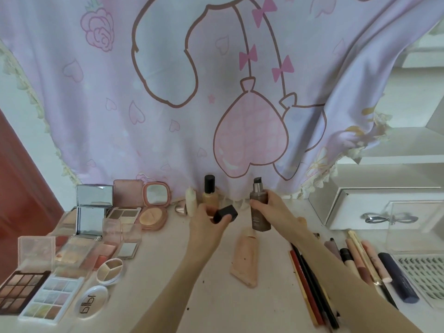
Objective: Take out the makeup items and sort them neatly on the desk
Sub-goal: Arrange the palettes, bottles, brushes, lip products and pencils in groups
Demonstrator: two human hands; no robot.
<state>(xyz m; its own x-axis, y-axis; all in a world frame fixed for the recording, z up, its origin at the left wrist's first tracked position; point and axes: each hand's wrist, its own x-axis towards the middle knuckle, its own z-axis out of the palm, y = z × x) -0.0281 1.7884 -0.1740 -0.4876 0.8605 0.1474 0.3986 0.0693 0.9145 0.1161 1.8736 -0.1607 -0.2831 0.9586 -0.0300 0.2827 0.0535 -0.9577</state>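
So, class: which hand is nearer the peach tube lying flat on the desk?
Right. The right hand, gripping the brown pump bottle, is just above the peach tube; the left hand, holding the black cap, is further left.

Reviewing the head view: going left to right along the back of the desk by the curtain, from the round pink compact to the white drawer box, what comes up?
Round pink compact → cream tube → black-capped foundation bottle → left hand holding black cap → pump bottle gripped by right hand → white drawer box.
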